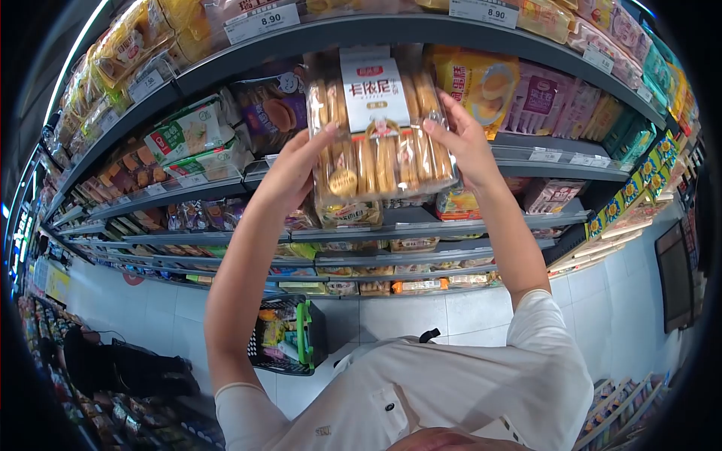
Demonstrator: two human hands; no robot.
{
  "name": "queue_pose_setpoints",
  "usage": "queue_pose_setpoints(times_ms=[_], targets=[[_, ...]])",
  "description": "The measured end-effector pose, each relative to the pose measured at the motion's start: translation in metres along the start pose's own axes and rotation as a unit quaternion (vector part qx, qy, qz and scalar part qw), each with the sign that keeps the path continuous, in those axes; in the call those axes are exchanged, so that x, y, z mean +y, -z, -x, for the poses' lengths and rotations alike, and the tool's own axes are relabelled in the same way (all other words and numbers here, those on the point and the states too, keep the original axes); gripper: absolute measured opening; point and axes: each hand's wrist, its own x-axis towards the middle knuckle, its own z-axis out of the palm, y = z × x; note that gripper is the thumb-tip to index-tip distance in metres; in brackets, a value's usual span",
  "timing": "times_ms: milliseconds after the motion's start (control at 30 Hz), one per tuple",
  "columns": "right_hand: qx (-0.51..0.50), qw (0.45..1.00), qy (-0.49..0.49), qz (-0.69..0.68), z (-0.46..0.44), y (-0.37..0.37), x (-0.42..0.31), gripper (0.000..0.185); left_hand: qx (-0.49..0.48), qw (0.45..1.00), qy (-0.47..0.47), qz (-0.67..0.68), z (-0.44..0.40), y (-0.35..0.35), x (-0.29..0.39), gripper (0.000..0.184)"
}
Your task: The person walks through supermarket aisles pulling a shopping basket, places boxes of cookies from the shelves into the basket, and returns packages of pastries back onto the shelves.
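Both hands hold up a clear plastic pack of finger-shaped pastries (383, 161) with a white label across its top. My left hand (297, 169) grips the pack's left side, thumb on the front. On the right side, my right hand (468, 139) clasps it the same way. The pack is in front of a store shelf (406, 224), close to its upper tiers. Behind and beside it stand a purple bag of baked goods (267, 105) and a yellow bag (477, 83). The fingers behind the pack are hidden.
A black shopping basket with a green handle (304, 338) stands on the tiled floor (406, 316), holding several packaged goods. Shelves of packaged food curve around, with price tags (259, 22) on their edges. A person in dark clothes (128, 368) is at the lower left.
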Motion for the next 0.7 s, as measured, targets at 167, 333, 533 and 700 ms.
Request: queue_pose_setpoints(times_ms=[167,333,533,700], targets=[[0.011,0.999,0.038,0.012,-0.025,0.001,-0.002,0.071,0.054,0.995,-0.033,-0.077,-0.024,-0.006,0.019,0.07],[0.035,0.992,0.093,0.081,-0.05,0.0,0.006,0.066,0.108,0.99,-0.045,-0.078,-0.063,0.004,0.021,0.071],[0.065,0.969,0.186,0.148,-0.07,-0.002,0.024,0.064,0.077,0.961,-0.15,-0.218,-0.09,0.02,0.02,0.053],[0.096,0.96,0.165,0.203,-0.072,-0.002,0.036,0.033,0.13,0.894,-0.199,-0.38,-0.1,0.023,0.011,0.052]])
